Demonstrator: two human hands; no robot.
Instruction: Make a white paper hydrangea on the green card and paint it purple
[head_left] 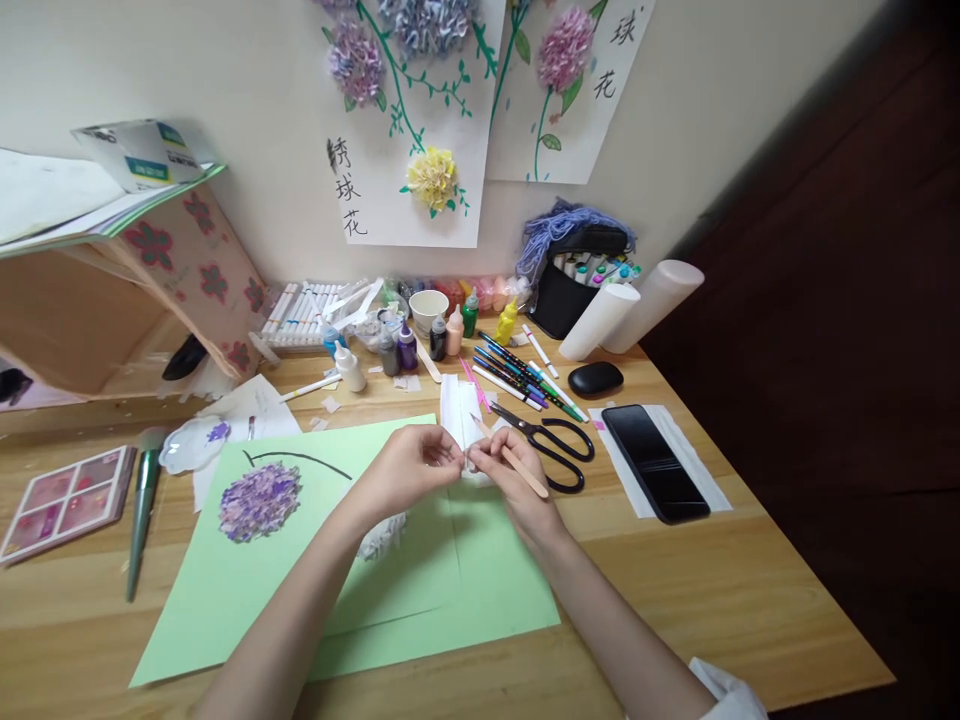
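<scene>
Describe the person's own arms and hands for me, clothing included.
The left hand and right hand are both bare, without gloves. Both forearms are uncovered where they show, with no watch or bracelet visible. A white sleeve shows near the right elbow; none shows on the left.

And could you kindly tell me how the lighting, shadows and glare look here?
In the head view, a soft shadow lies on the light-green paper sheet near the bare fingers; in that view, faint pale reflections cross the black rectangular phone; there too, the dark brown surface at right shows little detail.
</scene>
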